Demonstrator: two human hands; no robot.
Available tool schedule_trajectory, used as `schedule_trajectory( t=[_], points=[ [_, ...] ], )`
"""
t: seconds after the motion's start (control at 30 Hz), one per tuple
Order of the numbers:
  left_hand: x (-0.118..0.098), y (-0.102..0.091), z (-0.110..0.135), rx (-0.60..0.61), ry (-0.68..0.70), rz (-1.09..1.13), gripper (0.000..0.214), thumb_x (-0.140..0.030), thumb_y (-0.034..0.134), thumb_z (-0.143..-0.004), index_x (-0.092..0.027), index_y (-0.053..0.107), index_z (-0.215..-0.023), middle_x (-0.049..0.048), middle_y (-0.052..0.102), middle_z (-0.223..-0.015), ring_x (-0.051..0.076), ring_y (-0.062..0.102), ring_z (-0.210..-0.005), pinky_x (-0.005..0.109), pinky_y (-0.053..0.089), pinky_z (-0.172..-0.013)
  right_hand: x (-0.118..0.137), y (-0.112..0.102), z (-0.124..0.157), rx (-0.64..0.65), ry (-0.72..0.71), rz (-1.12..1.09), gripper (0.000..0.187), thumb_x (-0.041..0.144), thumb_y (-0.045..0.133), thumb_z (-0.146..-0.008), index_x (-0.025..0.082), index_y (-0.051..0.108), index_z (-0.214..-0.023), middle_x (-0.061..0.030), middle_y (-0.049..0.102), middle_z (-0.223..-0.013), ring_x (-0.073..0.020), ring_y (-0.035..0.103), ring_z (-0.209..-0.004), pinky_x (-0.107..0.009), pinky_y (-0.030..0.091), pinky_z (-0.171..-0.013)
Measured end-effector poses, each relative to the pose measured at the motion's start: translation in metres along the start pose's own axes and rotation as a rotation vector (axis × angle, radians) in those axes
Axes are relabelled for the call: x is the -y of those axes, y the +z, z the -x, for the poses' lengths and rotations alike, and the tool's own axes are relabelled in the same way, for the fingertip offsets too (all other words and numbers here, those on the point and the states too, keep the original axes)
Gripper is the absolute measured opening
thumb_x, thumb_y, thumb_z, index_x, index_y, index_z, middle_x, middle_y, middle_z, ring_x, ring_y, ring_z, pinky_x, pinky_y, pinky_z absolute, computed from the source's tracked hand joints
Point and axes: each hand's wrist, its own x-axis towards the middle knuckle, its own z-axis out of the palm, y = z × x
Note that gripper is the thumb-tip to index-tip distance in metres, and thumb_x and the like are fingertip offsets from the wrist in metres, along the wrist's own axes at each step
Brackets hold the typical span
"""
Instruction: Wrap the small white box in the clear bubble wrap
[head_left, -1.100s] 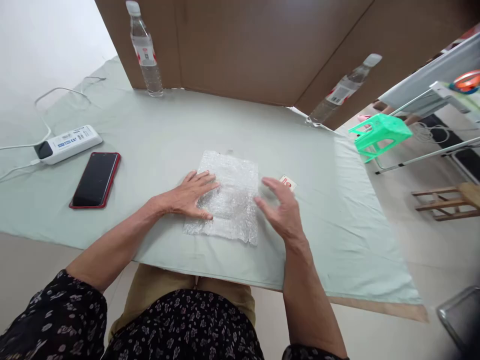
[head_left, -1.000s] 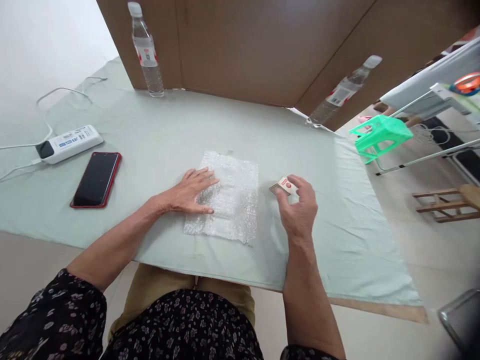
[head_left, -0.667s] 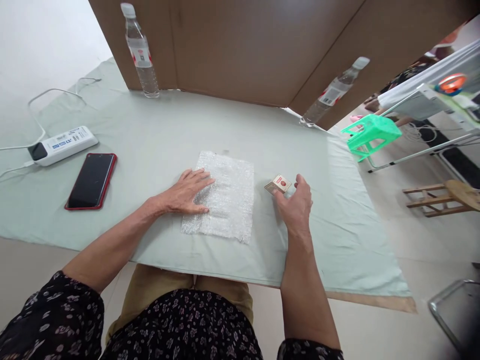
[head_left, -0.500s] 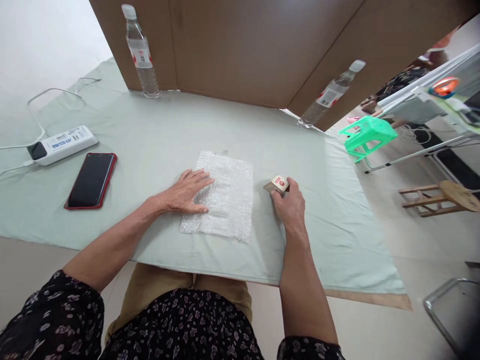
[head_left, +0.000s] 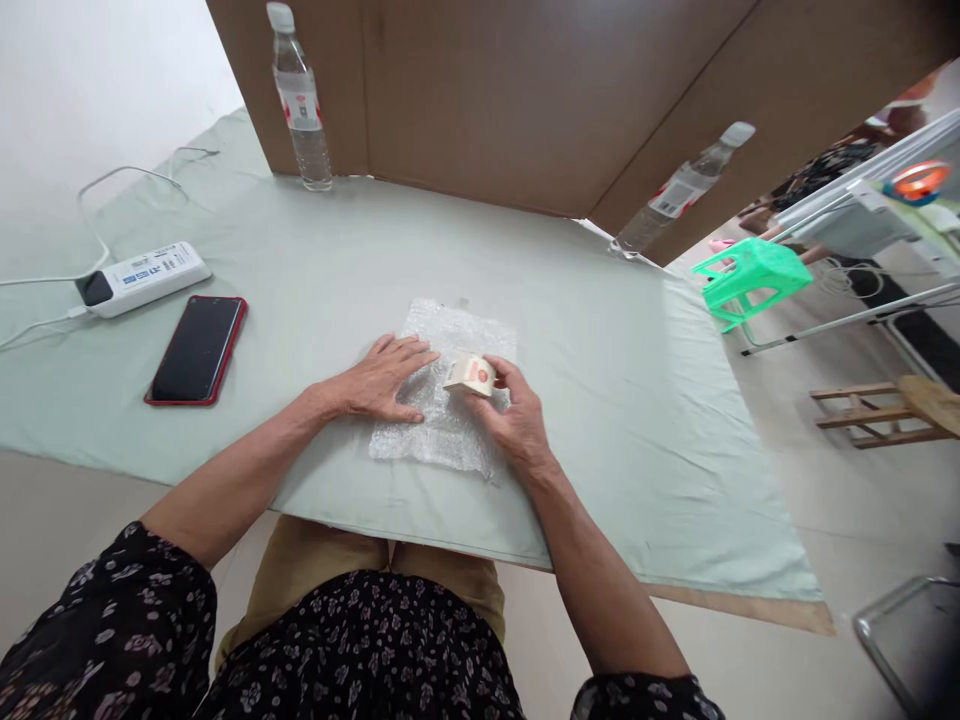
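A sheet of bubble wrap (head_left: 431, 445) lies flat on the table, in front of my body. My left hand (head_left: 382, 380) rests on its left part with the fingers spread, holding nothing. Above the middle of the sheet is a small cream box (head_left: 471, 374) with a red mark on it. My right hand (head_left: 517, 415) grips this box at its right end between thumb and fingers. Whether the box touches the wrap I cannot tell.
A pale green cloth (head_left: 600, 450) covers the table. At the left lie a phone (head_left: 196, 350) in a red case and a white power strip (head_left: 150, 278). Two water bottles (head_left: 304, 115) stand before a brown cardboard panel (head_left: 480, 100). Beyond the right edge are a green stool (head_left: 757, 275) and a wooden stool (head_left: 885, 410).
My right hand has carried the small box leftward, from the bare cloth to over the bubble wrap. My left hand stays spread on the sheet. The view has shifted slightly.
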Motion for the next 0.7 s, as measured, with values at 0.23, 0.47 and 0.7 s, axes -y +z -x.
schedule_trajectory(
  t=[0.23, 0.47, 0.7],
  points=[
    [0.0000, -0.0005, 0.0009, -0.004, 0.013, 0.002, 0.100, -0.072, 0.061, -0.080, -0.017, 0.030, -0.158, 0.0200, 0.028, -0.166, 0.037, 0.019, -0.156, 0.057, 0.004, -0.125, -0.0059, 0.0134, 0.0012, 0.161, -0.066, 0.220, 0.059, 0.033, 0.062, -0.087, 0.020, 0.049, -0.143, -0.0143, 0.066, -0.134, -0.0318, 0.063, -0.114, -0.052, 0.046, -0.101],
    [0.0023, 0.0004, 0.0006, -0.010, 0.029, -0.011, 0.099, -0.073, 0.060, -0.081, -0.019, 0.029, -0.158, 0.0196, 0.028, -0.166, 0.037, 0.020, -0.155, 0.058, 0.006, -0.124, -0.0056, 0.0131, 0.0023, 0.158, -0.080, 0.248, 0.056, 0.034, 0.062, -0.090, 0.019, 0.050, -0.143, -0.0143, 0.066, -0.135, -0.0310, 0.063, -0.114, -0.049, 0.046, -0.100],
    [0.0039, -0.0002, 0.0008, 0.008, 0.025, -0.011, 0.101, -0.075, 0.056, -0.081, -0.017, 0.029, -0.159, 0.0183, 0.026, -0.167, 0.037, 0.018, -0.156, 0.055, 0.004, -0.125, -0.0050, 0.0118, 0.0002, 0.180, -0.081, 0.263, 0.055, 0.032, 0.061, -0.091, 0.022, 0.050, -0.144, -0.0137, 0.063, -0.140, -0.0326, 0.061, -0.120, -0.052, 0.046, -0.101]
  ],
)
